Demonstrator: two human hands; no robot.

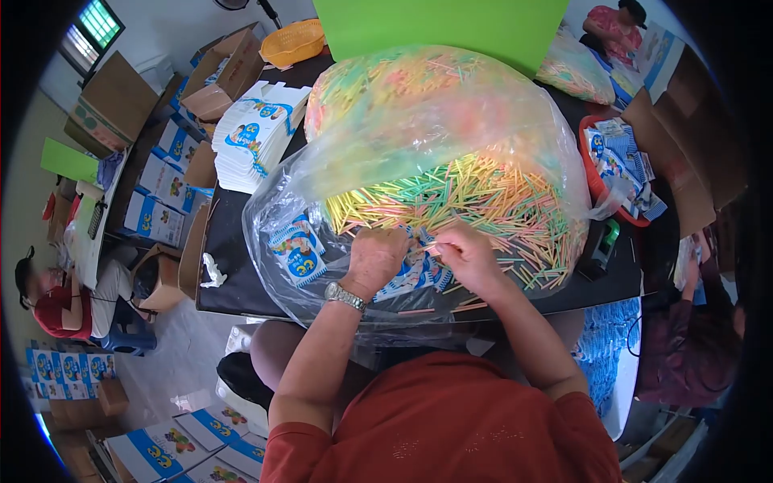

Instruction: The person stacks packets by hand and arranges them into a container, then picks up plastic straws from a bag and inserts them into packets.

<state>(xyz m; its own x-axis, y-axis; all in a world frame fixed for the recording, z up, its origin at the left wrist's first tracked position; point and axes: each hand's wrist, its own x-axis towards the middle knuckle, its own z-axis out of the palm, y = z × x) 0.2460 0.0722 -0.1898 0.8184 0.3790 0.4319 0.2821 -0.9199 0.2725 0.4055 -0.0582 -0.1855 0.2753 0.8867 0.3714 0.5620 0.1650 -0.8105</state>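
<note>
A large clear plastic bag (515, 121) lies open on the dark table in front of me, full of thin pastel sticks (451, 189) in yellow, green, pink and orange. My left hand (377, 259), with a metal watch at the wrist, is closed at a small blue-and-white packet (418, 272); its fingertips are mostly hidden. Just to the right, my right hand (471, 258) pinches a few thin sticks at the packet. More blue-and-white packets (296, 251) lie on the plastic left of my hands, and others lie beneath them.
White printed cartons (250, 137) are stacked at the back left, near a yellow basket (293, 43). On the right stand a red basket (624, 169) of packets and a black tape dispenser (598, 248). A green panel (443, 32) rises behind the bag. Other people sit left, right and behind.
</note>
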